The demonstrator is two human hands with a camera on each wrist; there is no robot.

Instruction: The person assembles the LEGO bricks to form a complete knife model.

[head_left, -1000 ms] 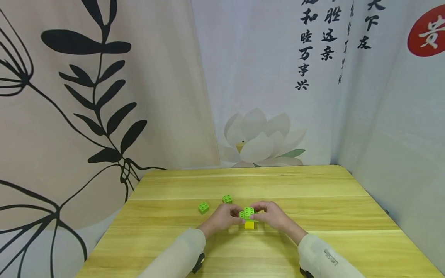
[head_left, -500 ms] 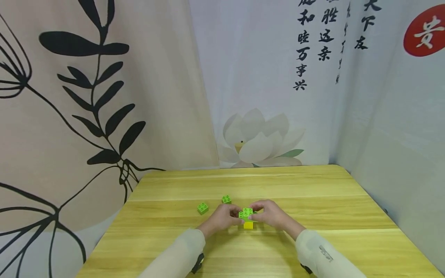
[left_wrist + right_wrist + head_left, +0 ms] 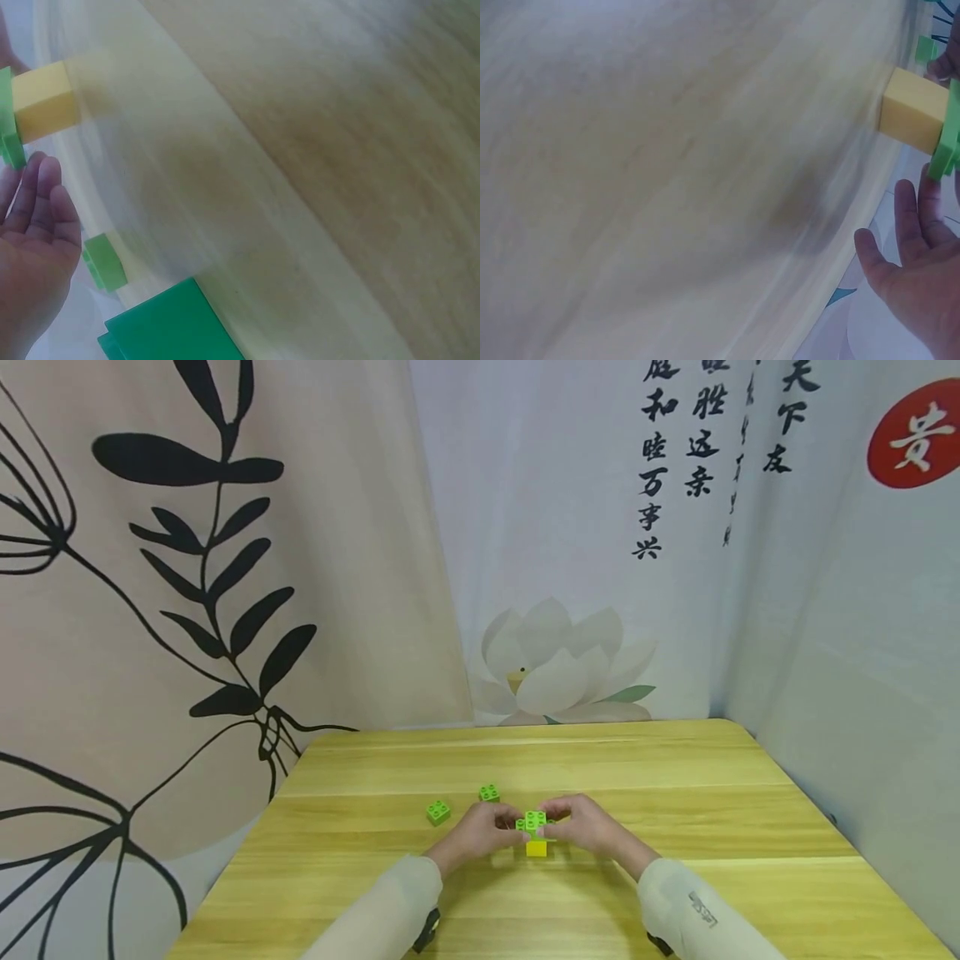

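A small stack of toy building bricks stands near the middle of the table. At its base is a yellow brick (image 3: 536,849), with a flat green piece (image 3: 946,142) on top and a light green studded brick (image 3: 536,819) above that. My left hand (image 3: 486,828) pinches the green part from the left, thumb in front. From the right, my right hand (image 3: 585,823) pinches it likewise. In the left wrist view the left hand's lower fingers lie below the green piece, beside the yellow brick (image 3: 46,101). Fingers of the right hand (image 3: 919,262) spread out under the green piece's edge.
Two loose light green bricks, a nearer one (image 3: 438,812) and a farther one (image 3: 489,792), lie left of the stack on the wooden table (image 3: 360,868). Curtains with printed plants and writing hang behind the table and at its right.
Both hands keep their hold on the green part of the stack, with barely any movement. The whole head view shifts slightly.
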